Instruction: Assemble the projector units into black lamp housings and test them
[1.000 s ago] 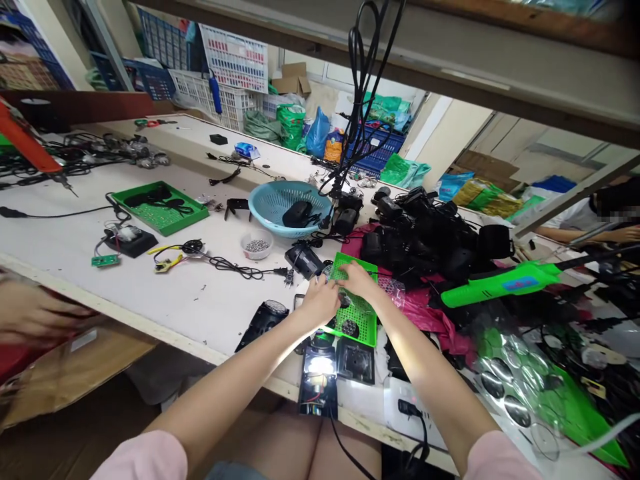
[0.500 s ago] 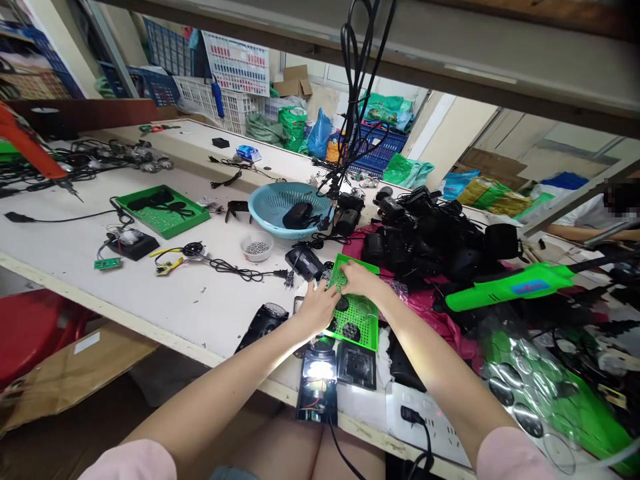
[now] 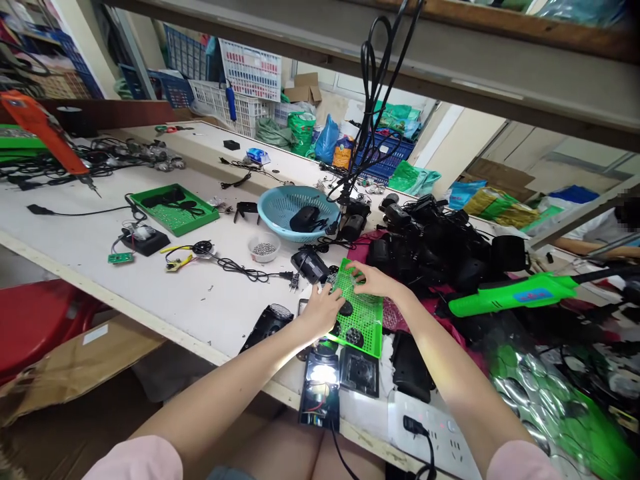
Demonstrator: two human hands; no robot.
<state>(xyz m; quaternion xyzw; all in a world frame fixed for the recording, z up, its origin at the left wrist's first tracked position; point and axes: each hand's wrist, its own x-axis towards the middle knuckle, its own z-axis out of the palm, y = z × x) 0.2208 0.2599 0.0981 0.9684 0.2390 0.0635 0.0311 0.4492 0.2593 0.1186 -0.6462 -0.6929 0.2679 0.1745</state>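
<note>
The left hand [image 3: 324, 308] rests at the near left edge of the green tray [image 3: 367, 313], fingers curled; whether they pinch anything I cannot tell. The right hand [image 3: 374, 281] lies spread over the tray's far end. A blue basket [image 3: 285, 207] sits well beyond both.

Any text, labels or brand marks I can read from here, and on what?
None can be read.
Blue label on the green power tool: blurred.
Printed bags at the back: too small.
White sticker on the cardboard box: blank or illegible.
</note>
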